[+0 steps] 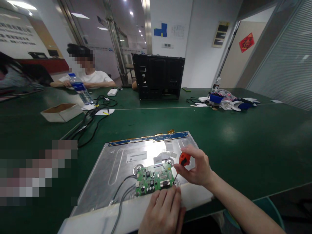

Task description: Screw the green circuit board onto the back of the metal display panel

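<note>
In the head view, my right hand (198, 167) is closed around a screwdriver (184, 159) with a red and black handle. Its thin shaft slants down to the lower right corner of a green circuit board (156, 175). My left hand (162, 208) lies palm down at the board's front edge, fingers extended side by side, fingertips by that same corner. Whatever is under its fingertips is hidden. The board sits on the silver metal back of a display panel (107, 172), with a blue circuit strip (151, 139) along the far edge. Dark cables (124, 191) run from the board's left side.
A black monitor (159, 76) stands at the back of the green table (234, 143). To the left are a box (62, 113), a water bottle (80, 87) and black cables (90, 122). A blue container (216, 99) stands among cloths at right. A person (85, 71) sits opposite.
</note>
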A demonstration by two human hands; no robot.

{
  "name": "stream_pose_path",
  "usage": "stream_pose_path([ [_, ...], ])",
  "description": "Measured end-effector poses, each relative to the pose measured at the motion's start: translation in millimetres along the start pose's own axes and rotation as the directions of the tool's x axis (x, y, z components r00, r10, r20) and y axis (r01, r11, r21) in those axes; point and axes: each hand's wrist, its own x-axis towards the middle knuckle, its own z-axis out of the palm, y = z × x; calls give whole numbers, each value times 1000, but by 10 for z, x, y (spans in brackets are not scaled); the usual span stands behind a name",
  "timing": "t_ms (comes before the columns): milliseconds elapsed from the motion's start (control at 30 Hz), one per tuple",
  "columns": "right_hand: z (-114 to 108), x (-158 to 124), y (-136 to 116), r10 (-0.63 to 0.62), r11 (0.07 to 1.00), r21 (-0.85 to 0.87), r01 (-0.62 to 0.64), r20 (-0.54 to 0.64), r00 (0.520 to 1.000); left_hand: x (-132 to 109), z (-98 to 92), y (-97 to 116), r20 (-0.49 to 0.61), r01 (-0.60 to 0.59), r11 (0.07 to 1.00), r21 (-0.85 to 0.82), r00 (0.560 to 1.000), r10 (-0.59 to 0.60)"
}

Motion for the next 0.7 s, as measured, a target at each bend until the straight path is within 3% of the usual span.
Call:
stream_pose_path([
  [233, -51, 8, -31, 20, 998, 61, -25, 87, 996, 8, -5, 8, 7, -1, 1000, 3, 1000, 1],
  [533, -15, -26, -14, -4, 997, 74, 2, 27, 1000, -4, 4, 14, 8, 1, 1000, 0, 1000, -1],
  [700, -33, 12, -37, -31, 997, 68, 25, 87, 996, -10, -2, 4, 25, -1, 1000, 13, 1000, 1],
])
